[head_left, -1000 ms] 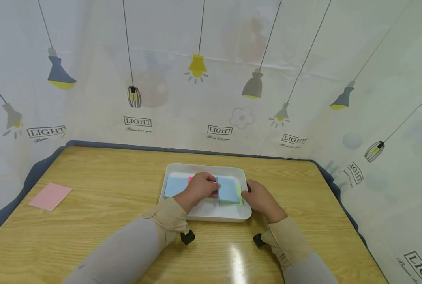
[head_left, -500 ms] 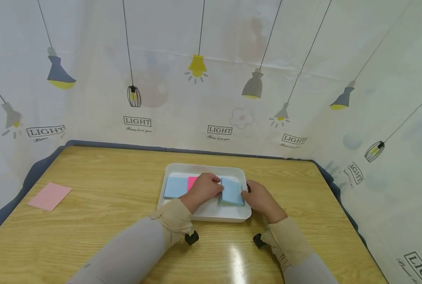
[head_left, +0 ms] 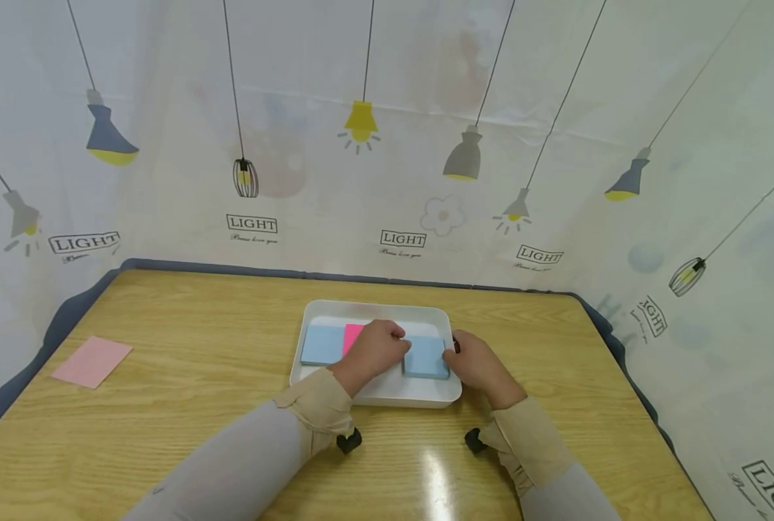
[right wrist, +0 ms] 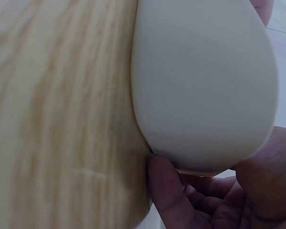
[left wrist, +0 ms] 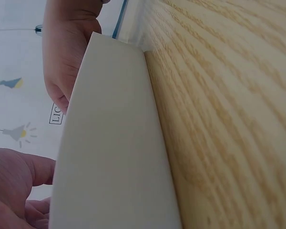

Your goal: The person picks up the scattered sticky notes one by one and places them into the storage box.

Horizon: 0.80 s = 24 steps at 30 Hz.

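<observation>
The white tray [head_left: 373,395] sits on the wooden table and holds sticky note pads. My left hand [head_left: 375,349] is over its middle, fingertips right at the left edge of a blue sticky note pad [head_left: 427,359] lying flat in the tray's right part. Partly under that hand shows a bright pink pad [head_left: 351,336], with another blue pad [head_left: 322,344] to its left. My right hand [head_left: 481,365] grips the tray's right end; in the right wrist view, the hand's fingers [right wrist: 164,183] curl round the tray's corner. The tray's wall [left wrist: 112,129] hides part of my left hand in the left wrist view.
A pale pink square of paper [head_left: 92,361] lies flat toward the table's left side. The table [head_left: 230,311] is bordered at the back by a dark blue edge and a wall covering printed with hanging lamps [head_left: 362,123].
The blue pad in my left hand has come down to the right, flat over the green pad, which is now hidden. My left hand shifted slightly right; my right hand stayed put.
</observation>
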Each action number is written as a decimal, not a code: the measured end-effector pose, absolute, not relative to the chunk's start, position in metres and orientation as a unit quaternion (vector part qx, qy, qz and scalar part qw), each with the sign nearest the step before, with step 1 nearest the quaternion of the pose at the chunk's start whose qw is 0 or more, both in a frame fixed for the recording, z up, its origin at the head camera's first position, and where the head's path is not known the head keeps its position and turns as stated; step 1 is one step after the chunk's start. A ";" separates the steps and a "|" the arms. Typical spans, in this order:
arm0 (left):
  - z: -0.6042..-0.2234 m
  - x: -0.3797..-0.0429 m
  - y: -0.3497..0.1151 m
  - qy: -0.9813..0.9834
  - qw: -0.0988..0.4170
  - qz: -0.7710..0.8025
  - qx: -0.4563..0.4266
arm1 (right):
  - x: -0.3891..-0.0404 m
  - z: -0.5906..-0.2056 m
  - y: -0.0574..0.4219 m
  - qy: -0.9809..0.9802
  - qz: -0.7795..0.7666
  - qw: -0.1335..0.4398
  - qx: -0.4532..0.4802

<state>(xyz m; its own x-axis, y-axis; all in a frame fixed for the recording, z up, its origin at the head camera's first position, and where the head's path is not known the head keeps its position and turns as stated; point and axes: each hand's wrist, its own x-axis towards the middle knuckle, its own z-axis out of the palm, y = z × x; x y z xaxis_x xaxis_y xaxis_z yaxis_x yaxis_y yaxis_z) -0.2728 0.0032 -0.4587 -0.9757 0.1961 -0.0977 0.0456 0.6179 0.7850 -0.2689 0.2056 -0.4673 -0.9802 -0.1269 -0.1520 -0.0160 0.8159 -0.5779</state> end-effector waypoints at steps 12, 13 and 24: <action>-0.461 -0.272 0.001 0.889 0.089 0.441 0.090 | -0.269 -0.466 0.206 0.947 -0.305 0.095 -0.039; -0.461 -0.271 0.000 0.887 0.089 0.445 0.091 | -0.269 -0.466 0.206 0.947 -0.303 0.095 -0.040; -0.451 -0.262 -0.014 0.858 0.097 0.497 0.085 | -0.268 -0.467 0.204 0.949 -0.299 0.094 -0.036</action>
